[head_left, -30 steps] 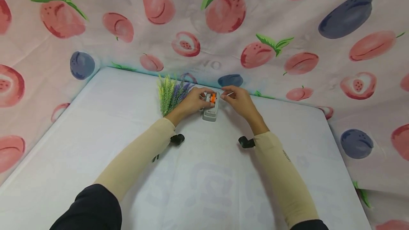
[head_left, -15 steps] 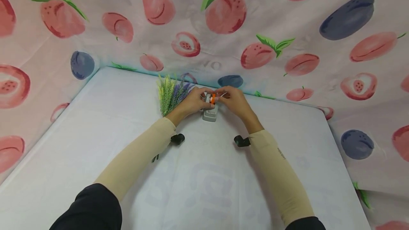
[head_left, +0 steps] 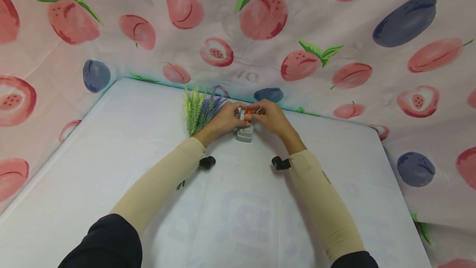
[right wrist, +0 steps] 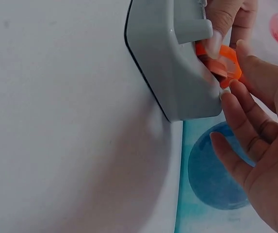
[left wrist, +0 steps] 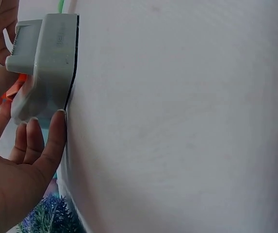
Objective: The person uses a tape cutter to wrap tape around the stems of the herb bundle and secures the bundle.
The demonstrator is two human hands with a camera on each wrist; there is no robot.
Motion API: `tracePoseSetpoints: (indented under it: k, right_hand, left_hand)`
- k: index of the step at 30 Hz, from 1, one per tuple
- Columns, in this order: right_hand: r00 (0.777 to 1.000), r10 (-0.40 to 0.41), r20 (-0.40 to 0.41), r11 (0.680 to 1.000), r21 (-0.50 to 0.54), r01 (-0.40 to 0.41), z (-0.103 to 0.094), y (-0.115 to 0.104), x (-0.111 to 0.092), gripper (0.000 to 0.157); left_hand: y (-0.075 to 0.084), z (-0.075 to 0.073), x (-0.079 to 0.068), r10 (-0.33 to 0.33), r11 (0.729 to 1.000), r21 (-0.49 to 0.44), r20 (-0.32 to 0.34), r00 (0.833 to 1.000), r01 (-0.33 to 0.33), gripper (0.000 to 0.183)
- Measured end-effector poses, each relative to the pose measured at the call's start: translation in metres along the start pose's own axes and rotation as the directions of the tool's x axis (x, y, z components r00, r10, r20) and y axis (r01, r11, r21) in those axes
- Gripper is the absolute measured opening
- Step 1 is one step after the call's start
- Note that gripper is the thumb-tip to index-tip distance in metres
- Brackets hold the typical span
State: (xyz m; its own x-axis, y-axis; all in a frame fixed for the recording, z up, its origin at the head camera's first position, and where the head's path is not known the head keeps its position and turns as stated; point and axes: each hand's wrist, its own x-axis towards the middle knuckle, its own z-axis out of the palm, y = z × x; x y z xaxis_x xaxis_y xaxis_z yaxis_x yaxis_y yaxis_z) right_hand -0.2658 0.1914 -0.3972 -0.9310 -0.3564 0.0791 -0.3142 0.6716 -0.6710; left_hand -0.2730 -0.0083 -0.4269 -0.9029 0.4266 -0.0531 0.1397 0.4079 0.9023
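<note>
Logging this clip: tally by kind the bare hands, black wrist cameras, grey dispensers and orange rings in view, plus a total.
Hands: 2 (left hand, right hand)
Black wrist cameras: 2 (left camera, right camera)
Grey dispenser: 1
Orange ring: 1
Total: 6

The head view looks forward and down; 2 close wrist views share the grey dispenser (left wrist: 56, 68) from opposite sides.

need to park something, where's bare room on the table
Bare table: between the sleeves, left of the flowers, right of the right sleeve. Crowded: back middle, with left hand, right hand, tape dispenser and flowers.
</note>
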Motion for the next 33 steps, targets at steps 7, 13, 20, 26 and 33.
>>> tracePoseSetpoints:
  k: [7, 13, 20, 26, 33]
  right_hand:
    - [1.0, 0.029, 0.012, 0.999, 0.034, -0.029, 0.0015, -0.0024, 0.0033, 0.029]
    - [1.0, 0.018, 0.006, 0.995, 0.103, -0.018, 0.0054, -0.0014, 0.0036, 0.026]
    - [1.0, 0.012, 0.004, 0.991, 0.131, -0.013, 0.0068, -0.0014, 0.0023, 0.02]
    - [1.0, 0.024, -0.007, 0.99, 0.14, -0.023, 0.0053, -0.0058, 0.0, 0.009]
    - [0.999, 0.029, -0.013, 0.991, 0.132, -0.027, 0.0032, -0.0074, -0.0022, 0.008]
  left_hand:
    - [0.0003, 0.001, 0.001, 0.008, 1.0, 0.015, -0.003, 1.0, -0.008, 0.054]
    - [0.0, 0.0016, 0.0015, 0.006, 1.0, 0.013, -0.011, 1.0, -0.006, 0.052]
    - [0.0, 0.0017, 0.0012, 0.017, 0.999, 0.031, -0.013, 1.0, -0.016, 0.052]
    - [0.0005, 0.0017, 0.0011, 0.017, 0.999, 0.035, -0.01, 1.0, -0.016, 0.052]
    - [0.0012, 0.0004, 0.0005, 0.052, 0.999, 0.007, 0.017, 0.998, -0.052, 0.056]
